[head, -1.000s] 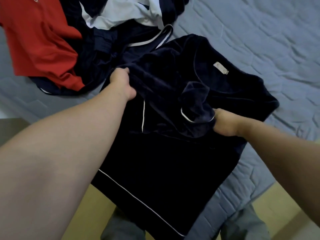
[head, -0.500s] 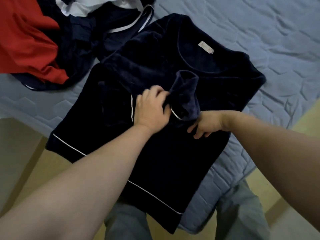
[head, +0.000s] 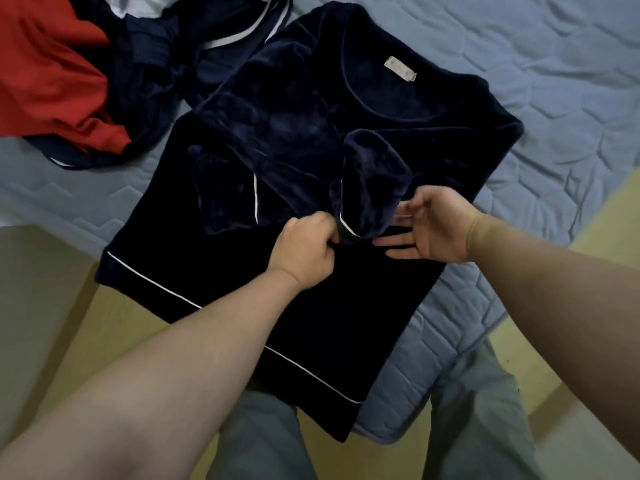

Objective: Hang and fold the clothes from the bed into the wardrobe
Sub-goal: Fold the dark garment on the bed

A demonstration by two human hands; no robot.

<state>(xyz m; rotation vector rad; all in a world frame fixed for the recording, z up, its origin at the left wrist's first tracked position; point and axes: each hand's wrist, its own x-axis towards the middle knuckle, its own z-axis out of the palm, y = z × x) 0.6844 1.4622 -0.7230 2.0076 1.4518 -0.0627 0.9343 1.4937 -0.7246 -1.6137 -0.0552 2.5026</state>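
Observation:
A dark navy velvet top (head: 311,306) with thin white piping lies spread flat on the corner of the bed, its hem hanging over the edge towards me. Both sleeves are folded in over the chest. My left hand (head: 304,247) pinches the white-piped cuff of the right sleeve (head: 370,188), which stands up in a loop. My right hand (head: 429,226) is just right of that cuff, fingers straight and spread, palm facing the sleeve, holding nothing.
A red garment (head: 45,74) and a heap of navy and white clothes (head: 166,39) lie at the upper left of the bed. The grey-blue quilted mattress (head: 536,64) stretches to the right. Yellowish floor (head: 616,202) and my grey trouser legs (head: 485,427) are below.
My left hand came from the left sleeve to the middle and took hold of the right sleeve's cuff. My right hand let go of that cuff and opened beside it.

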